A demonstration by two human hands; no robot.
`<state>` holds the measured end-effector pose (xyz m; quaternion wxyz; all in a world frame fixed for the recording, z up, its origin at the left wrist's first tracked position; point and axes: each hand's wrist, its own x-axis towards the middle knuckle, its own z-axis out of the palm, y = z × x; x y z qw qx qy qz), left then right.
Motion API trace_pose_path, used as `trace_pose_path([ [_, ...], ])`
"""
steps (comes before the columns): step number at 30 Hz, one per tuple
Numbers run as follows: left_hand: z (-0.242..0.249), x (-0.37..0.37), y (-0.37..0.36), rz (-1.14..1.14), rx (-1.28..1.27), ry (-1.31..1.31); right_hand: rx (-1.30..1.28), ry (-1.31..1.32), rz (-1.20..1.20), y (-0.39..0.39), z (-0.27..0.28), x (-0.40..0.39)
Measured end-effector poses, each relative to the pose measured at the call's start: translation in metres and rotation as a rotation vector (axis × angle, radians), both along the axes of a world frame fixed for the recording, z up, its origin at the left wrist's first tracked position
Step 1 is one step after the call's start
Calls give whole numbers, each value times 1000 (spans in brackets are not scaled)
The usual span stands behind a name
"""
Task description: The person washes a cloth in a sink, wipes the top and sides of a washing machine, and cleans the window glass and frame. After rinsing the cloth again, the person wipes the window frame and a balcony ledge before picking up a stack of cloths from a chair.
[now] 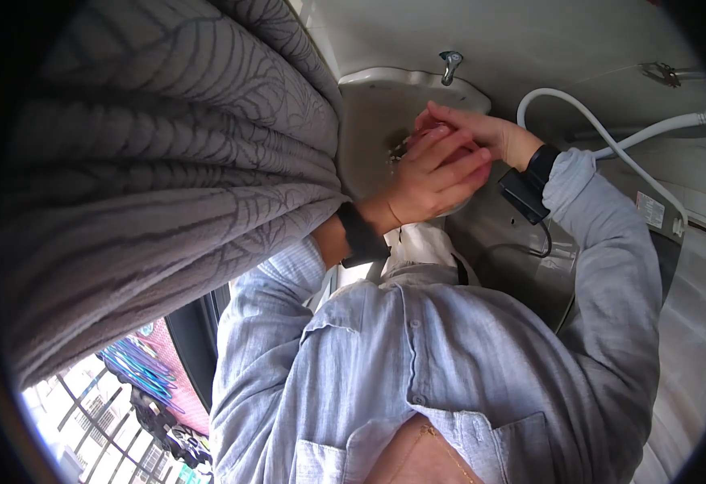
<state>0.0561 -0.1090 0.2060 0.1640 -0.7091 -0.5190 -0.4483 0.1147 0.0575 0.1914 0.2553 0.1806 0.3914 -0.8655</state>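
Over a pale washbasin (366,173), my left hand (437,176) and my right hand (494,137) are pressed together. The left fingers curl across the right palm, and the right fingers bend over from above. Something reddish shows between them; I cannot make out whether it is only skin or a held thing. Just left of the fingers, a dark patch with small pale bits (397,150) appears low in the basin. A black band (361,235) circles the left wrist, and another black band with a small box (524,196) sits on the right wrist.
A metal tap (450,68) projects from the wall behind the basin. White hoses (603,121) loop on the right, near a grey panel with a label (650,209). A grey patterned curtain (199,153) hangs close on the left, beside hangers (139,367) and a barred window (99,427).
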Motion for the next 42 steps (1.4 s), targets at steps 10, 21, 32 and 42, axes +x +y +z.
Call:
trace_pose_path([
  [10,-51,9,21,-169,-165,443,898,124,439,-4,8,-28],
  [21,-125,20,34,-2,-433,317,1436,338,349,-25,-46,-32],
  [32,-99,-22,20,259,-137,119,751,-293,-291,15,-57,-25],
  [42,-168,-52,85,709,-430,-1358,1605,-172,-413,84,-87,-59],
])
